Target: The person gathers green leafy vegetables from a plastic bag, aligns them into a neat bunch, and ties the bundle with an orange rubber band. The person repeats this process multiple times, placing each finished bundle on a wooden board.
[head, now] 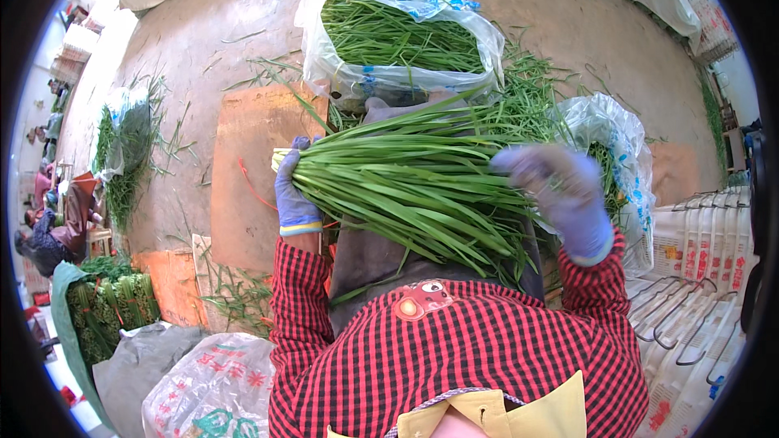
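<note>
A large bunch of long flat green leaves, looking like Chinese chives (401, 176), lies fanned out across my lap, pale cut ends to the left. My left hand (297, 194), in a purple-blue knit glove, is closed around the bunch just beside those ends. My right hand (563, 194), gloved alike and blurred by motion, is over the leaf tips at the right; whether it grips any leaf cannot be told. A dark apron (377, 255) covers my lap beneath the leaves. A thin red tie (252, 185) lies on an orange-brown board (243, 134) left of my left hand.
Ahead stands a clear plastic bag (401, 82) full of green leaves. Another plastic bag (636, 176) and loose leaves (526, 94) are at the right, near stacked white crates (700, 237). Tied green bundles (112, 304) stand lower left. People (45, 243) sit far left.
</note>
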Tool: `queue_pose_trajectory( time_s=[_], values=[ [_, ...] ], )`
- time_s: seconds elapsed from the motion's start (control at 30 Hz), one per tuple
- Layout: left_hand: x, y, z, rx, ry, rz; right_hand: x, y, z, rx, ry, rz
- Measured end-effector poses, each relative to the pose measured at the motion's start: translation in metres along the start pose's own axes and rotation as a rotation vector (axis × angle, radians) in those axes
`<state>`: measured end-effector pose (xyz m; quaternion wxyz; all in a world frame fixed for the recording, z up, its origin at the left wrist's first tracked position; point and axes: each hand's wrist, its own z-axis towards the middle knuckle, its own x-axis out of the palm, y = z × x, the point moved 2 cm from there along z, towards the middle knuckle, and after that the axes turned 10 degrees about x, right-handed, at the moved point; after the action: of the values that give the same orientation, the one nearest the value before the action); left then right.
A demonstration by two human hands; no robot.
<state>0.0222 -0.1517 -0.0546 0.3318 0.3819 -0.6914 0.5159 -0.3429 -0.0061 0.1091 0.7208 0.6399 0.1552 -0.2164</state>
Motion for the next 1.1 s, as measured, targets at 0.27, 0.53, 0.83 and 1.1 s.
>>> queue_pose_trajectory(
  time_s=[0.27,0.53,0.83,1.1],
  values=[
    [0.123,-0.061,-0.021,0.343,0.225,0.344,0.097,0.036,0.016,-0.365,0.378,-0.774],
    [0.281,-0.133,-0.057,0.845,0.612,0.532,-0.001,0.097,0.040,-0.443,-0.309,-0.074],
    [0.313,-0.134,-0.093,1.330,0.728,0.851,0.132,0.015,0.107,0.022,0.430,-0.392],
    [0.189,0.066,-0.148,1.410,1.692,1.556,0.014,-0.078,0.037,0.157,-0.174,-0.241]
  ],
)
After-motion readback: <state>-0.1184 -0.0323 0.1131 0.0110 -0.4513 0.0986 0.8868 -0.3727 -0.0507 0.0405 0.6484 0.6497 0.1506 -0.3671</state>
